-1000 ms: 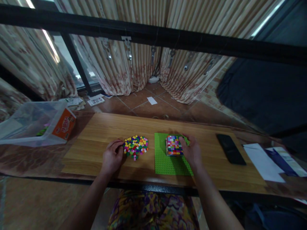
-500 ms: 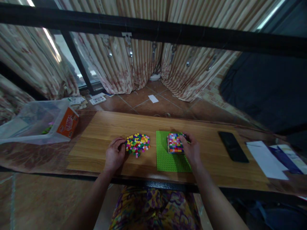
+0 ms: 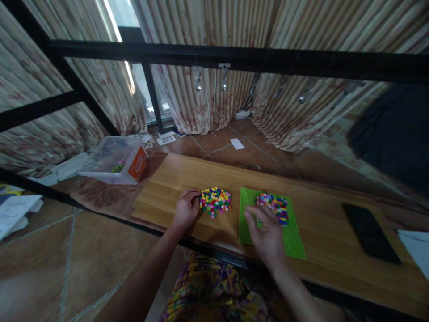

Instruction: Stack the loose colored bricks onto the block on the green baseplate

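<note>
A heap of small multicoloured toy bricks [image 3: 214, 201] lies on the wooden board. My left hand [image 3: 187, 208] rests at the heap's left edge, its fingers curled in, and anything between the fingertips is too small to make out. To the right lies a green studded baseplate [image 3: 295, 241]. On it stands a block built of many coloured bricks [image 3: 276, 205]. My right hand [image 3: 266, 230] hovers over the left part of the baseplate, in front of the block and partly covering it. Thumb and forefinger curve apart with a gap between them, and no brick shows there.
A clear plastic box [image 3: 114, 172] with an orange label and a few bricks inside stands left of the wooden board [image 3: 161, 192]. A black phone [image 3: 370, 232] lies to the right, near white paper [image 3: 415, 250]. A dark metal rail [image 3: 187, 51] crosses beyond the table.
The view has turned left, so the table things appear farther right. My right hand has left the brick block and moved leftward over the baseplate. My left hand stays by the heap.
</note>
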{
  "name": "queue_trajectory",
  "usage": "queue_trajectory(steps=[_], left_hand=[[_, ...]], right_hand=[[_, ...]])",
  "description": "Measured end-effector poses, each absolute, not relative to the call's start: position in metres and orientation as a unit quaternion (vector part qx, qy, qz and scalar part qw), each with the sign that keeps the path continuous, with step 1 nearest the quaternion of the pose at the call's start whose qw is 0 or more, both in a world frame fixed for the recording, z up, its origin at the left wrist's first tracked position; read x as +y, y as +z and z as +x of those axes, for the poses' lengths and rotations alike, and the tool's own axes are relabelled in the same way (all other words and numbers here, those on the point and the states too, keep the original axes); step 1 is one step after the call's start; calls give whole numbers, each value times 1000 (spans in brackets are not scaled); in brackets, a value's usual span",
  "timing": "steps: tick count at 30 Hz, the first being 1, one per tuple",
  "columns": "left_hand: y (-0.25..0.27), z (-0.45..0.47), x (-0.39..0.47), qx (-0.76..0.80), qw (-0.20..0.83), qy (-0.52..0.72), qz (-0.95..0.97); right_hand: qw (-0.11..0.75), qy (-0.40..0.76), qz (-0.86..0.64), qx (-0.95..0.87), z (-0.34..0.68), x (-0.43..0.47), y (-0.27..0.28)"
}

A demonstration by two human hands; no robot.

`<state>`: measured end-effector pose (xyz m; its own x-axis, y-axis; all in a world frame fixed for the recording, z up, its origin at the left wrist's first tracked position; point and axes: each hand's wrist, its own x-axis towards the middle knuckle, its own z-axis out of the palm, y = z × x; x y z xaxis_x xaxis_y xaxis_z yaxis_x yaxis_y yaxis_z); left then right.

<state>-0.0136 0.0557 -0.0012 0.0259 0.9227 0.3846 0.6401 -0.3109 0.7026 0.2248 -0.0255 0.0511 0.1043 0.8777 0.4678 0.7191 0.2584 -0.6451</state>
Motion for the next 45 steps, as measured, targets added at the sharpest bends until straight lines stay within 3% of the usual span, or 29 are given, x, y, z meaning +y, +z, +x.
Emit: queue_trajectory(steps=[11, 21, 36, 45], left_hand=[[-4, -14, 56, 555, 161, 422, 698], [-5, -18, 58, 555, 152, 419, 702], [-6, -24, 65, 551, 150, 394, 720], [-8, -26, 68, 554, 152, 387, 721]], right_hand=[[306, 112, -604, -728, 157, -13, 5], [299, 70, -617, -725, 146, -8, 1], [450, 123, -641, -610, 209, -45, 24], [482, 36, -684, -546, 298, -28, 41]])
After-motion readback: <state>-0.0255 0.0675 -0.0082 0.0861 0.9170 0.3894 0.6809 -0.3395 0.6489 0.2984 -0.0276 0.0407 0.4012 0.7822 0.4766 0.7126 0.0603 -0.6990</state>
